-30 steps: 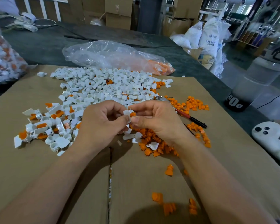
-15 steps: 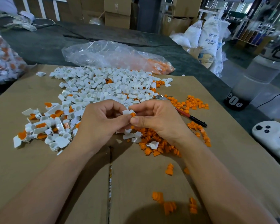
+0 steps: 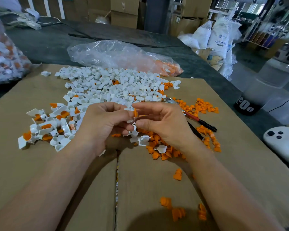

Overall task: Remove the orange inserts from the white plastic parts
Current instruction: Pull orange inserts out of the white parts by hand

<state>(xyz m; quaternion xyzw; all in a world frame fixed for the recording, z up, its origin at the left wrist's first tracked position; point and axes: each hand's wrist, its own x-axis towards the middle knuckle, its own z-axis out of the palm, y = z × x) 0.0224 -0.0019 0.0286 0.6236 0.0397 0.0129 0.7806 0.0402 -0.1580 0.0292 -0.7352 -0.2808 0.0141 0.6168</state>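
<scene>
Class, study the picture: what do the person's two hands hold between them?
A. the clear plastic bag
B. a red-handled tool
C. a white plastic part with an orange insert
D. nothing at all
C: the fingers of the left hand and the right hand pinch a small white plastic part, its orange insert showing between them.

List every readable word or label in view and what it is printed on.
"ABS RESI…": on the white sack in the right background; the logo above it and the smaller line below are blurred.
"cOo": white letters on the black base of the clear container, partly cut off.
Cardboard boxes: marks too small to read.
</scene>
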